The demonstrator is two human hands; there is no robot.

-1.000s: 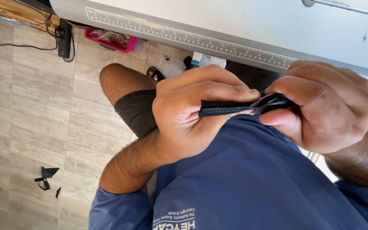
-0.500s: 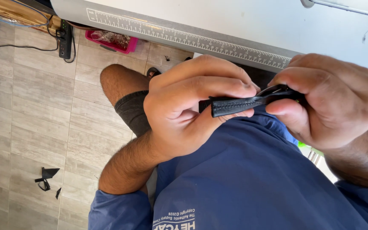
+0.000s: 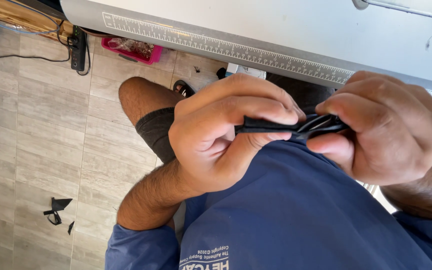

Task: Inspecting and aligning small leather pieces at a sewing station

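Viewing from the head camera: left hand (image 3: 221,135) closed on one end of a narrow black strip (image 3: 288,126), thumb beneath and fingers curled over the top. Right hand (image 3: 383,127) closed on the other end, fingertips pinching tight. Strip held level between both grips, short middle length exposed, what looked like a loop or fold bunched against the right fingers. Directly beneath the grip, a blue shirt (image 3: 301,215). Beyond the grip, a grey table edge (image 3: 276,30) with a printed ruler scale (image 3: 226,47). Left of the grip, a bare knee and dark shorts (image 3: 156,130). Farther left on the tiled floor (image 3: 41,130), black scraps (image 3: 56,207), a pink tray (image 3: 131,49) and a power strip (image 3: 78,47).
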